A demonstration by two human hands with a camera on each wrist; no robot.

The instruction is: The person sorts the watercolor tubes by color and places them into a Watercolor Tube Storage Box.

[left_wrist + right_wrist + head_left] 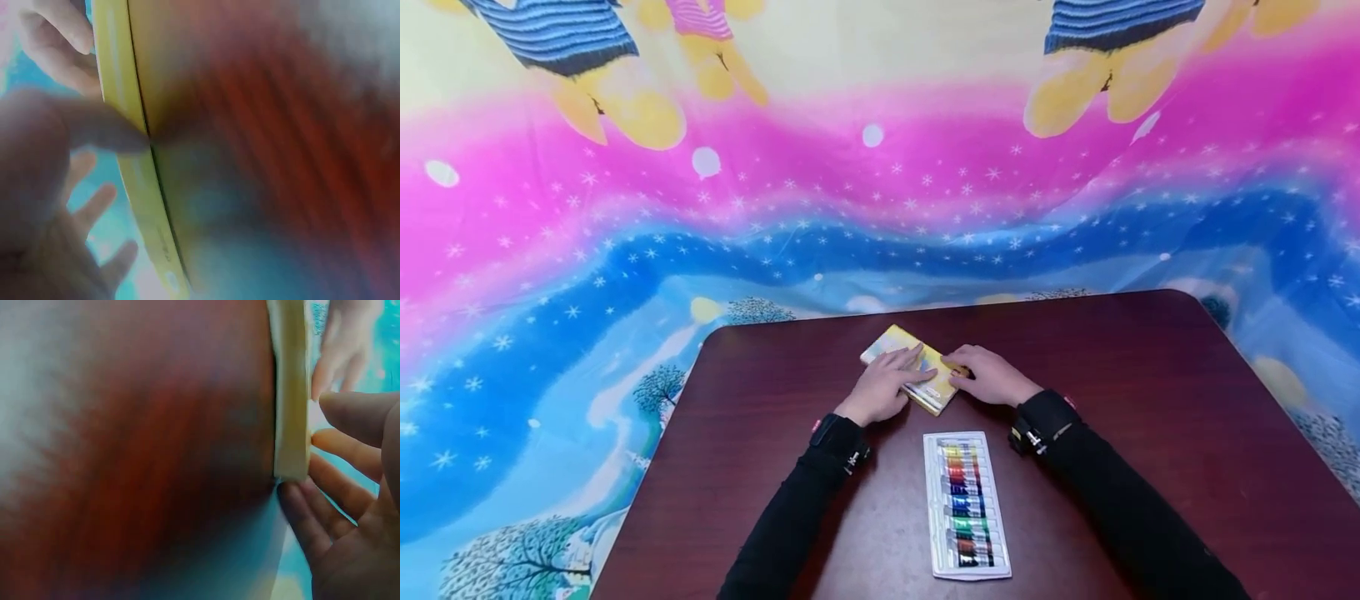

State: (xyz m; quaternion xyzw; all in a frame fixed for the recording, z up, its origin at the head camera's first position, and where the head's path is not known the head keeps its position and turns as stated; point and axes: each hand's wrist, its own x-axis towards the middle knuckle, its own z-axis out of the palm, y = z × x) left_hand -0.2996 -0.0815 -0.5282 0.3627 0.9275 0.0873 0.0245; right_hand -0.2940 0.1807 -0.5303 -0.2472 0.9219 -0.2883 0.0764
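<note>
A flat yellow cardboard box (895,337) lies slantwise on the table toward its far side. My left hand (883,385) rests across its top with spread, mostly straight fingers. In the left wrist view the thumb (106,125) touches the box's long yellow side (115,37). At the box's right end is my right hand (994,375). The right wrist view shows its fingers (337,487) against the end corner of the box (292,394), and its thumb (356,415) standing apart from the side.
Nearer me on the dark red-brown table (775,500) lies a white plastic tray (931,500) with a row of paint tubes (967,506) in several colours. A colourful printed cloth (865,183) hangs behind the table's far edge.
</note>
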